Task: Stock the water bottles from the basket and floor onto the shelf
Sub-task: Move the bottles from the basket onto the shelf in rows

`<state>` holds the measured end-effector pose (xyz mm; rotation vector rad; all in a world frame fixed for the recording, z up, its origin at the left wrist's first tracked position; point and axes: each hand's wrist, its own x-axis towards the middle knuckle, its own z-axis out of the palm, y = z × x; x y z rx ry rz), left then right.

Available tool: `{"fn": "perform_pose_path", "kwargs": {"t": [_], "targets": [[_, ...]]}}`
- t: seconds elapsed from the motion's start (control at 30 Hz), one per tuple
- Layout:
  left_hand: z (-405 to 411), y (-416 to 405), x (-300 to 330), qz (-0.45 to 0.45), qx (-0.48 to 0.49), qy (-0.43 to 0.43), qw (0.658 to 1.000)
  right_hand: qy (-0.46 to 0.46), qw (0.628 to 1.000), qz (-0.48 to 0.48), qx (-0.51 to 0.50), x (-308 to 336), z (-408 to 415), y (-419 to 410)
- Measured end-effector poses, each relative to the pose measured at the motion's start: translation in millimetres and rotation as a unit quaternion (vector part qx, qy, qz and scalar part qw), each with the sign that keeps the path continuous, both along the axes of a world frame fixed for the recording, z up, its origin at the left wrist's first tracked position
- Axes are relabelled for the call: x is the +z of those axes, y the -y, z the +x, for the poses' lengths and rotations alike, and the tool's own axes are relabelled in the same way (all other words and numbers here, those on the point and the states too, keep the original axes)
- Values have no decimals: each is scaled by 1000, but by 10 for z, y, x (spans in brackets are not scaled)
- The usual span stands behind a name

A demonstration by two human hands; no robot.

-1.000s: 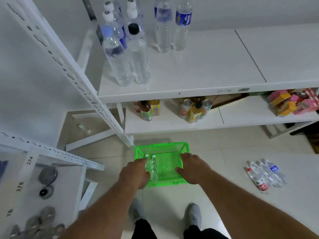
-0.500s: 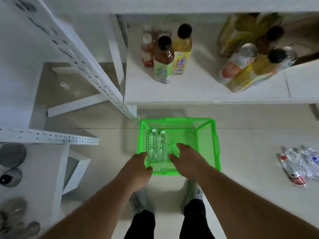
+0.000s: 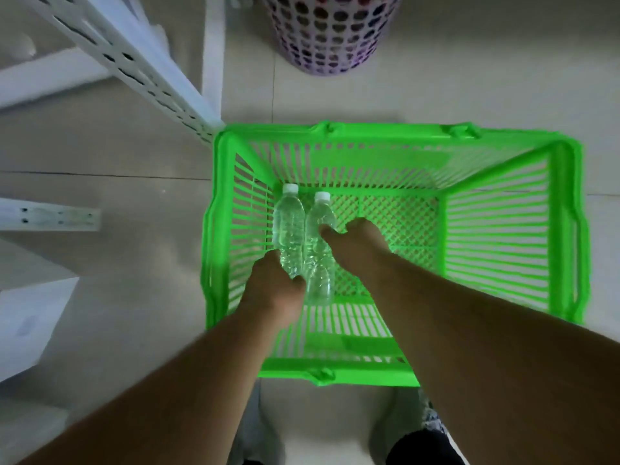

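Note:
A bright green plastic basket [image 3: 567, 229] sits on the floor right below me. Two clear water bottles with white caps lie side by side at its left end. My left hand [image 3: 273, 292] wraps around the lower part of the left bottle [image 3: 288, 226]. My right hand [image 3: 357, 245] lies over the middle of the right bottle [image 3: 318, 283], fingers curled on it. Both bottles rest on the basket's mesh bottom. The shelf boards are out of view.
A white slotted shelf upright [image 3: 134, 62] slants down to the basket's far left corner. A perforated purple bin [image 3: 332, 31] stands just beyond the basket. A white bracket [image 3: 50, 218] juts in at the left. My shoes [image 3: 255, 431] are at the bottom edge.
I have bent much lower, so the basket fills the view and the shelves have left it. Both hands went down from the basket's near rim onto the two bottles.

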<state>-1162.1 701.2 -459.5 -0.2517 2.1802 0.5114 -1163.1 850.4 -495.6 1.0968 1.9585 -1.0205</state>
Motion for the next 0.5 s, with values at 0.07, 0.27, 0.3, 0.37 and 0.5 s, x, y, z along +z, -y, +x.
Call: {"fn": "perform_pose_path", "kwargs": {"t": [0.07,0.27,0.3,0.37,0.5], "targets": [[20,-30,-310,4,4,-1,1000,-4,1000,6,2,-316,-87,28],[65,-88,-668,-36,-25,-50,998,2,999,28,20,-755,-65,7],[72,-113,-643,-46,-34,-51,997,-3,999,29,15,-759,-39,-21],[95,-157,-586,-50,-61,-64,995,-15,999,33,1,-744,17,-98],[56,-246,-603,-46,-73,-62,994,-24,996,33,-84,-715,90,-289]]}}
